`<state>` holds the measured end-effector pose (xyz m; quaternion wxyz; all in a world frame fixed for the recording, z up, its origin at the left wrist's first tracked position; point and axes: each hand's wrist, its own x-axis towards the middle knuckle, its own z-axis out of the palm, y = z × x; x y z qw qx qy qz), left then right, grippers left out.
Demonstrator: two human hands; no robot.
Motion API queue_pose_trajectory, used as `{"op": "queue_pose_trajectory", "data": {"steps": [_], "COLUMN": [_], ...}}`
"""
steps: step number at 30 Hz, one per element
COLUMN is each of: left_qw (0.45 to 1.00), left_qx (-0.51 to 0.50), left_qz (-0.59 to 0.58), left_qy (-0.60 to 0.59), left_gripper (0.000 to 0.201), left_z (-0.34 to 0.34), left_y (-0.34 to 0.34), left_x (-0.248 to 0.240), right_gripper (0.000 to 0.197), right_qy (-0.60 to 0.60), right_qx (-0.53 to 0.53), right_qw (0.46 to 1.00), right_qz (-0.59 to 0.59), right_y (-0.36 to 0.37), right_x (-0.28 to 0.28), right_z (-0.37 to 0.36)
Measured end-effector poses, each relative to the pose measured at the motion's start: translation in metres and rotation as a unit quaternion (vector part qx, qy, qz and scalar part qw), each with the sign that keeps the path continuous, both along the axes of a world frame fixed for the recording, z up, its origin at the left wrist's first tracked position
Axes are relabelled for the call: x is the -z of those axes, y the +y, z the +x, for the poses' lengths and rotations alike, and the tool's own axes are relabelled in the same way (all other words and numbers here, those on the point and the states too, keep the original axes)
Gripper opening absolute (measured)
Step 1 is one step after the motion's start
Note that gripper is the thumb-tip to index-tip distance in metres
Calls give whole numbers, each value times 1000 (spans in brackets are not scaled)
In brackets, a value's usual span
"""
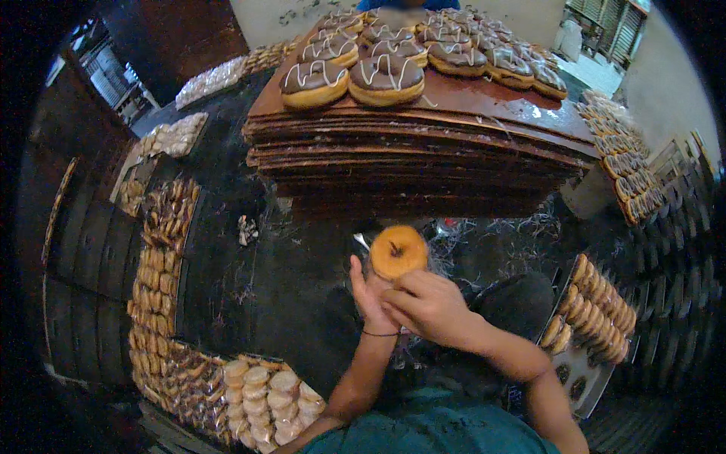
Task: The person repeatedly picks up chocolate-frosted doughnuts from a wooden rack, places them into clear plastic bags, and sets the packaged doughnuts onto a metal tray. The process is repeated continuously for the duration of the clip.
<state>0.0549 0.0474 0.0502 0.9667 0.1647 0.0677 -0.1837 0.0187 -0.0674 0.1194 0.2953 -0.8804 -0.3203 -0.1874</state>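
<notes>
A round golden doughnut (pixel 399 253) with a dark mark at its middle is held out in front of me, just short of the stacked boards. My left hand (pixel 372 304) cups it from below and the left, thumb raised beside it. Across its near edge lies my right hand (pixel 432 309), fingers curled in a pinch. What those fingers hold, perhaps the doughnut's near rim or a wrapper, is hidden. A small white strip (pixel 361 240) shows beside the doughnut's left edge.
Ahead, a tall stack of brown boards (pixel 423 144) carries chocolate-topped doughnuts (pixel 387 79) with white drizzle. Wrapped doughnuts (pixel 155 303) line the left and near left. At right stands a tray of plain doughnuts (pixel 594 310); farther back lie drizzled ones (pixel 631 178). Plastic scraps (pixel 529 227) litter the floor.
</notes>
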Motion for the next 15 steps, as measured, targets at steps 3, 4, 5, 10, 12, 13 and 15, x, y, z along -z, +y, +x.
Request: {"op": "queue_pose_trajectory", "data": {"steps": [3,4,5,10,12,13,15], "left_qw": [998,998,996,996,997,998,999], "left_qx": [-10,-14,-18,-60,-50,-27,32], "left_qz": [-50,-58,-71,25,48,50,4], "left_qy": [-27,-37,-54,-54,-34,-25,-4], "left_gripper": [67,67,64,57,52,51,54], "left_z": [-1,-1,0,-6,-7,-5,0], "left_y": [-2,-3,-5,-10,-12,-12,-7], "left_x": [-15,-16,-19,-17,-15,-9,2], "right_gripper": [21,21,23,19,17,16,15], "right_qy": [137,192,187,200,207,212,241], "right_qx": [3,1,-9,-19,-34,-43,-151], "right_qw": [989,980,981,979,978,976,959], "right_qz": [47,51,51,23,0,-17,-6], "right_y": [-13,-14,-15,-9,-10,-11,-17], "right_x": [0,2,5,20,20,18,5], "right_z": [-22,-26,-24,-25,-24,-23,-21]}}
